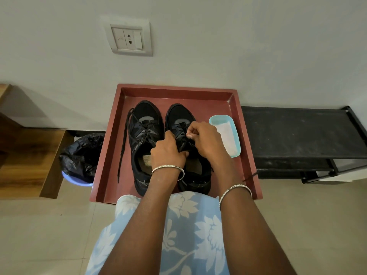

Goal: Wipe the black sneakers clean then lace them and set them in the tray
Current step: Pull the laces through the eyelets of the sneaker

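Lacing right black sneaker (179,116), toe toward tray's (107,155) far edge; my left grip (168,153) and right grip (206,139) pinch its lace (183,128) midway.

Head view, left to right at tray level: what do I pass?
From the left: wooden cabinet → bin with black bag → left sneaker → right sneaker → pale blue dish → black rack.

I log sneakers (147,116): matt black cloth mesh. Tray (174,89): smooth, faint sheen. Dish (216,119) right of right hand (206,139): glossy plastic. Bin bag (81,153) left of left hand (168,153): crinkled shiny plastic. Bangles (168,167): bright metal.
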`<state>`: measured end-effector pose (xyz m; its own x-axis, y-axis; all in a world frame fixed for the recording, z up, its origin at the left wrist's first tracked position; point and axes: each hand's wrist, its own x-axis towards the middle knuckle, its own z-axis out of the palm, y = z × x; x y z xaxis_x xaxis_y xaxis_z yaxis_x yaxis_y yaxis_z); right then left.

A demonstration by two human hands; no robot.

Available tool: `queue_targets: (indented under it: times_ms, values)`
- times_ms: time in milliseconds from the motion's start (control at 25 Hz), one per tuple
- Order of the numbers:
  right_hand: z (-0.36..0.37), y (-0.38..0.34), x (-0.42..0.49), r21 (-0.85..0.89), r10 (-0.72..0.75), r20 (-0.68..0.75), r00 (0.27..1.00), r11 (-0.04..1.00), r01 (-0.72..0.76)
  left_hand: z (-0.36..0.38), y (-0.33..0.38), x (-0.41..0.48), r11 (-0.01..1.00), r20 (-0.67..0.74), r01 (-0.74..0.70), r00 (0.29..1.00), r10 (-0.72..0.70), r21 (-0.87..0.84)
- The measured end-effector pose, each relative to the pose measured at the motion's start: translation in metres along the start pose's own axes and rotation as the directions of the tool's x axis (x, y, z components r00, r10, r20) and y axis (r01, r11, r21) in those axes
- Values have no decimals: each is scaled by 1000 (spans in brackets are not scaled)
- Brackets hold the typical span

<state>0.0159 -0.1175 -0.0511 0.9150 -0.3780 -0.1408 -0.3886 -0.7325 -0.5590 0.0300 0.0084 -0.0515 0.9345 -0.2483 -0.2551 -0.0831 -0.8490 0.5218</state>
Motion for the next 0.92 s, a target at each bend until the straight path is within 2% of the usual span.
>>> queue_targets:
  times_ms: [120,240,400,520,600,920]
  values:
    - [-1,-2,-2,-55,-87,45,995,995,89,-1,1,3,1000,-18,-24,1000,24,3]
    - [-3,-2,-4,2,-93,49,994,996,93,-1,2,5,999,-24,-34,999,34,2]
    - [-2,4,-2,226,30,-36,999,974,-21,-5,0,11,998,-7,-49,999,48,-50]
    - [-1,9,1,348,123,-37,992,932,-103,-10,-1,20,967,-132,-27,991,-7,-255]
    - [1,10,3,341,121,-44,992,935,-99,-11,-2,29,969,-222,-38,975,-18,-245]
    - [2,3,6,192,94,-68,993,978,-79,-8,7,42,976,-97,-39,995,18,-216]
